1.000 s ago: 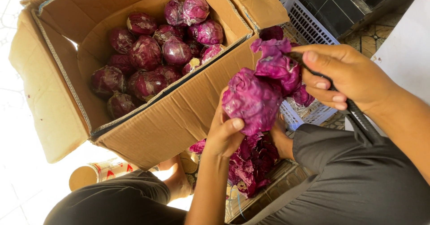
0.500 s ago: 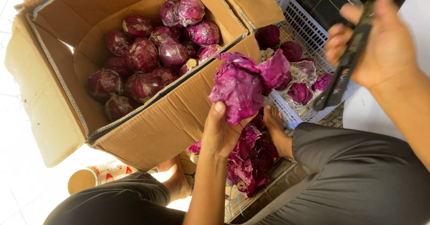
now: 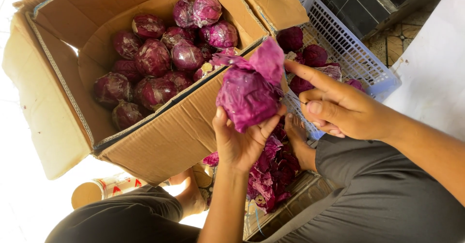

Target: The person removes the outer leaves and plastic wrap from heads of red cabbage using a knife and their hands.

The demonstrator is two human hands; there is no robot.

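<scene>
Over the lap, between open brown cardboard box (image 3: pixel 160 131) and white plastic basket (image 3: pixel 358 54): L hand (image 3: pixel 240 144) cupped a round purple cabbage head (image 3: pixel 247 95) from below, fingers curled up its sides. R hand (image 3: pixel 339 107) sat just right of it, index finger stretched toward a loose outer leaf (image 3: pixel 269 59) sticking up, other fingers folded; cannot tell if it held a tool. R hand was nearer the leaf. Box edge crowded left; trimmed purple leaves (image 3: pixel 271 175) lay below.
</scene>
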